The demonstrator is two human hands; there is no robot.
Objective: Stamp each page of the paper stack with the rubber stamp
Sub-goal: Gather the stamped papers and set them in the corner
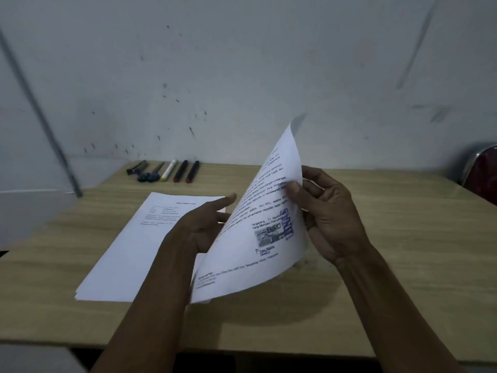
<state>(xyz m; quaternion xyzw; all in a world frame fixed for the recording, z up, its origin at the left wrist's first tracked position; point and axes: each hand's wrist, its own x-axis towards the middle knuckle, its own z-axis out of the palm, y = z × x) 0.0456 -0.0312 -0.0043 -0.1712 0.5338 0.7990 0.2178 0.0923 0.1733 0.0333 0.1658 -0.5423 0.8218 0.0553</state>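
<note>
Two hands hold one sheet in mid-air at frame centre, near the camera. Right hand (332,211), right of centre: thumb on the printed face, fingers curled behind the sheet's right edge, so it pinches the lifted sheet (258,224). Left hand (204,224), just left of centre: it lies partly behind the sheet's lower left part, index finger straight and pointing toward the upper right; whether its other fingers press or grip the paper is hidden, so I cannot tell.

Lifted sheet stands steeply tilted, long axis running from lower left to upper right of the frame, top corner highest. Its printed face turns to the camera. A blue stamp mark (289,222) shows beside the signature block, so this page reads as done.

Below the sheet, a thin sliver of further paper shows at its lower left corner; how much lies there is hidden.

Farther off, left of centre, a flat paper stack (129,251) rests on the wooden surface (390,251), long axis running lower left to upper right, roughly parallel to the lifted sheet. It sits just left of the left hand, well apart from the right.

Judgement: if the sheet goes to that stack, the move is leftward, and the left hand is the nearer one to guide it down.

Far edge of the surface, upper left: a row of markers (183,170) against the wall (242,63). No rubber stamp identifiable in view. Part of a chair (481,170) at far right edge.
</note>
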